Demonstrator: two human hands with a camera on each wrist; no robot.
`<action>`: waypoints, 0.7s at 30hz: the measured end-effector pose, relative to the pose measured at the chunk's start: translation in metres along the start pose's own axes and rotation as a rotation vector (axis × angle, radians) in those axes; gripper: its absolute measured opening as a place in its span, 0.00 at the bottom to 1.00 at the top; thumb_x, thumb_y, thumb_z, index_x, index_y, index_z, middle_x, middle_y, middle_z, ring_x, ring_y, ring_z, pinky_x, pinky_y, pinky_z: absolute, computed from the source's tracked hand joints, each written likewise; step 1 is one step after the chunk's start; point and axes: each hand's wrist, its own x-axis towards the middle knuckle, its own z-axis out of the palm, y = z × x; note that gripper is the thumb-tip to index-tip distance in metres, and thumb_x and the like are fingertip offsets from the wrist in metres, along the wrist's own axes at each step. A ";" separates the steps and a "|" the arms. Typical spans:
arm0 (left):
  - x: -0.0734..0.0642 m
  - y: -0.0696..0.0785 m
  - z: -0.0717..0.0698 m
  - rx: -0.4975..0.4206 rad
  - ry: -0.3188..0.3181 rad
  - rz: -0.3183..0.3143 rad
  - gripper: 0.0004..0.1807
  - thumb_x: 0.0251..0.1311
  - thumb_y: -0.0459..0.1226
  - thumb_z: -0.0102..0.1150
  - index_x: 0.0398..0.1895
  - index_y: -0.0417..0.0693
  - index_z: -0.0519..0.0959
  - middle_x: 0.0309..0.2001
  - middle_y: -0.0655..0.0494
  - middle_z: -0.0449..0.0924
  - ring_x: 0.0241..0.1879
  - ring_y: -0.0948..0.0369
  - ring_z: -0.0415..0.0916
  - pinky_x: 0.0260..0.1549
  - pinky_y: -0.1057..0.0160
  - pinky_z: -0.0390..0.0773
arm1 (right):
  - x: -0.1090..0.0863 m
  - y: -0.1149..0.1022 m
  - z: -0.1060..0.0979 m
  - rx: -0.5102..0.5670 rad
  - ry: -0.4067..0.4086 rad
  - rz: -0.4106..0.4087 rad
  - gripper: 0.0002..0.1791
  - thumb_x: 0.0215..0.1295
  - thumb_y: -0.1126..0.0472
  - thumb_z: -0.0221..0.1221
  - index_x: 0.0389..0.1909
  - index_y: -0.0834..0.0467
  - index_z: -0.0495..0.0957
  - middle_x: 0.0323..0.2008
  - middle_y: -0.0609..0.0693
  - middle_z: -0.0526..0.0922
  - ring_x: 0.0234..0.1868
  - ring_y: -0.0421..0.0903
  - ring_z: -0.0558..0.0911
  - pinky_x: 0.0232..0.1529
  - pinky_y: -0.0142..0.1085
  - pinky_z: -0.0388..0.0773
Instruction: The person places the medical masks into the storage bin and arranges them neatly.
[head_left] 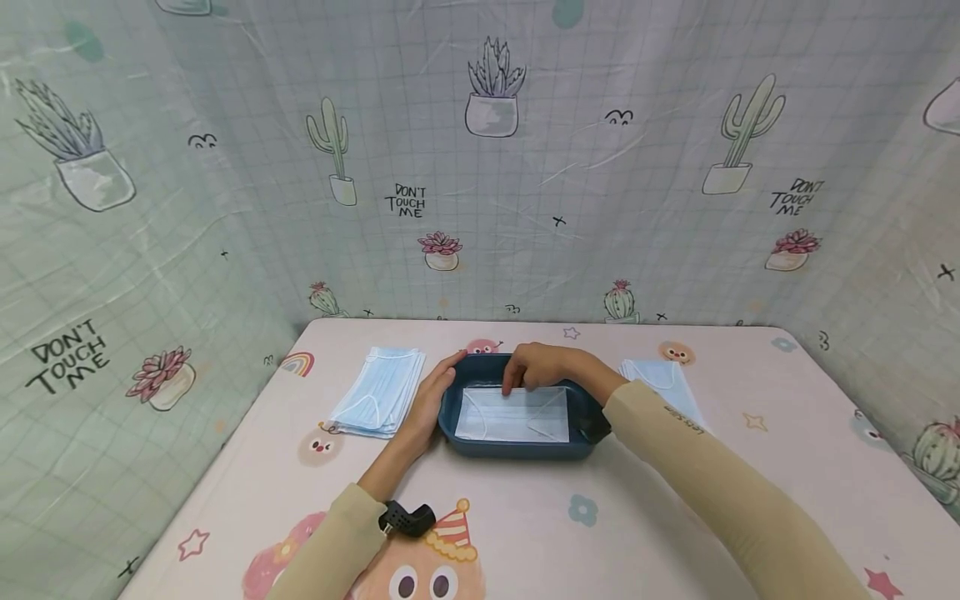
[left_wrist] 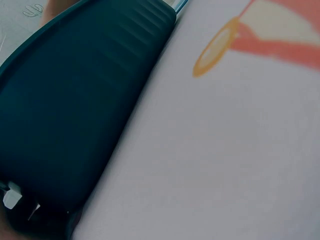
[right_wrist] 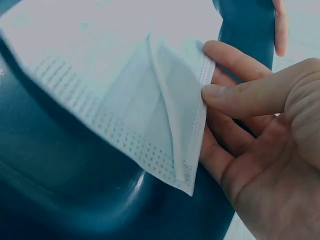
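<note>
A dark blue plastic basin [head_left: 517, 451] stands on the table in front of me. Inside it lies a light blue pleated face mask [head_left: 512, 417] with white ear loops. My right hand [head_left: 543, 365] reaches over the basin's far side. Up close, its thumb and fingers pinch one edge of the mask [right_wrist: 125, 90]. Along the basin's left wall lies my left hand [head_left: 425, 404], its fingers stretched toward the far left corner. The left wrist view is mostly filled by the basin's outer side [left_wrist: 75, 110], with that hand nearly out of frame.
A stack of blue face masks [head_left: 381, 390] lies left of the basin. More blue masks [head_left: 663, 385] lie to its right, partly behind my right forearm. The pink printed table [head_left: 600, 533] ends at a curtain [head_left: 555, 167] with cactus drawings.
</note>
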 end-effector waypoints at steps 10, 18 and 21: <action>-0.001 0.001 -0.001 -0.004 0.000 0.010 0.25 0.82 0.44 0.36 0.78 0.57 0.66 0.81 0.54 0.60 0.83 0.52 0.48 0.83 0.44 0.43 | 0.001 -0.001 0.001 -0.009 -0.004 0.015 0.26 0.58 0.83 0.51 0.45 0.58 0.89 0.47 0.52 0.89 0.45 0.45 0.83 0.54 0.37 0.84; 0.000 0.002 0.000 -0.013 -0.004 0.020 0.26 0.83 0.44 0.37 0.79 0.53 0.65 0.81 0.53 0.59 0.83 0.52 0.47 0.83 0.44 0.43 | 0.001 0.000 0.000 -0.008 -0.001 0.004 0.26 0.58 0.83 0.51 0.45 0.58 0.89 0.47 0.53 0.89 0.46 0.46 0.84 0.55 0.38 0.84; 0.000 0.002 0.000 -0.020 -0.003 0.023 0.25 0.82 0.43 0.37 0.78 0.54 0.65 0.81 0.53 0.59 0.83 0.52 0.48 0.83 0.45 0.43 | 0.000 -0.001 0.000 -0.008 0.003 0.003 0.25 0.58 0.83 0.51 0.45 0.58 0.89 0.47 0.53 0.89 0.46 0.46 0.84 0.55 0.38 0.84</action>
